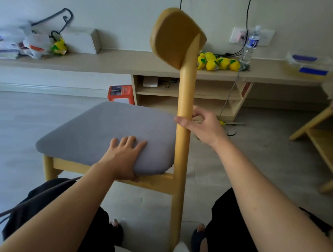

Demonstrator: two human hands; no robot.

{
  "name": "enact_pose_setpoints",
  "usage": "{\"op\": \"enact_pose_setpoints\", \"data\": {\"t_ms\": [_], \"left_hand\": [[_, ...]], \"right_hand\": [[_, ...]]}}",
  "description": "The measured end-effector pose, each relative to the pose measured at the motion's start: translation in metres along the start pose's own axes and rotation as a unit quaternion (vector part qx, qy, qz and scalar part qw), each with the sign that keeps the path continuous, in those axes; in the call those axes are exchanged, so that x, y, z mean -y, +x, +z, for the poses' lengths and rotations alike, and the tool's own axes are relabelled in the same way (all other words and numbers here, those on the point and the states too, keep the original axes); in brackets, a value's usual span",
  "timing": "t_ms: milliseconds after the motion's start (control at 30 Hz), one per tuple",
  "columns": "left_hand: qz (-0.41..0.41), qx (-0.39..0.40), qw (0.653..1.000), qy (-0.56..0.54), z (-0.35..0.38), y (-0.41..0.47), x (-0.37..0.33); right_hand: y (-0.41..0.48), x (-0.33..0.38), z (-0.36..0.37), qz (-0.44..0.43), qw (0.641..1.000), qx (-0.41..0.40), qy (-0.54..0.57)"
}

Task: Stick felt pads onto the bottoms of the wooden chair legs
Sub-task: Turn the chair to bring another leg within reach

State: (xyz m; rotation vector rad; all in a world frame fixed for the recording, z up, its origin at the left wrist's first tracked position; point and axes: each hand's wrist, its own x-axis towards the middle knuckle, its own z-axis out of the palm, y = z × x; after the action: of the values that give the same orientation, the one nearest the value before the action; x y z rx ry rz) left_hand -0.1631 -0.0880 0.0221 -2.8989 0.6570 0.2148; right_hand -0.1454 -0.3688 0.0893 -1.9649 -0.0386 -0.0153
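The floor (7,129) carries the wooden chair (108,128), which stands upright directly in front of the person. A long worktop (127,62) runs along the wall behind it. The right hand (204,125) grasps the chair's rear post (186,99) just above seat level, with the thumb in front and the fingers behind. The left hand (124,158) clamps the near edge of the grey seat cushion (90,138), with the fingers flat on top and the thumb beneath. A water bottle (251,46) and yellow lemon-shaped items (219,63) rest on the worktop.
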Motion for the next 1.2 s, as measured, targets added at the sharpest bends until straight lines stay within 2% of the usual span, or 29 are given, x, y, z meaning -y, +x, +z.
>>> {"op": "enact_pose_setpoints", "data": {"t_ms": [67,133,300,733,900,1000,1100,1200], "left_hand": [[0.008,-0.011,1.000,0.004,0.009,-0.008,-0.002],[0.021,-0.014,1.000,-0.002,0.013,-0.013,-0.001],[0.053,-0.037,0.998,-0.007,0.016,-0.001,-0.013],[0.062,-0.090,0.994,-0.015,0.038,0.069,-0.070],[0.077,-0.091,0.993,-0.003,0.064,0.098,-0.048],[0.094,-0.094,0.991,0.006,0.073,0.118,-0.023],[0.110,-0.069,0.991,0.029,0.072,0.142,0.005],[0.061,-0.009,0.997,0.036,0.074,0.153,0.027]], "right_hand": [[-0.001,0.003,0.003,0.026,0.994,0.101,0.021],[0.000,0.004,0.010,0.017,0.990,0.139,0.024],[0.006,0.000,0.006,-0.017,0.998,0.046,-0.051],[0.058,-0.040,-0.022,0.001,0.994,-0.073,-0.081],[0.069,-0.057,-0.011,0.027,0.988,-0.043,-0.144],[0.075,-0.062,0.001,0.010,0.984,-0.041,-0.171],[0.086,-0.061,0.014,-0.019,0.981,-0.053,-0.185],[0.091,-0.058,0.033,-0.048,0.975,-0.036,-0.213]]}}
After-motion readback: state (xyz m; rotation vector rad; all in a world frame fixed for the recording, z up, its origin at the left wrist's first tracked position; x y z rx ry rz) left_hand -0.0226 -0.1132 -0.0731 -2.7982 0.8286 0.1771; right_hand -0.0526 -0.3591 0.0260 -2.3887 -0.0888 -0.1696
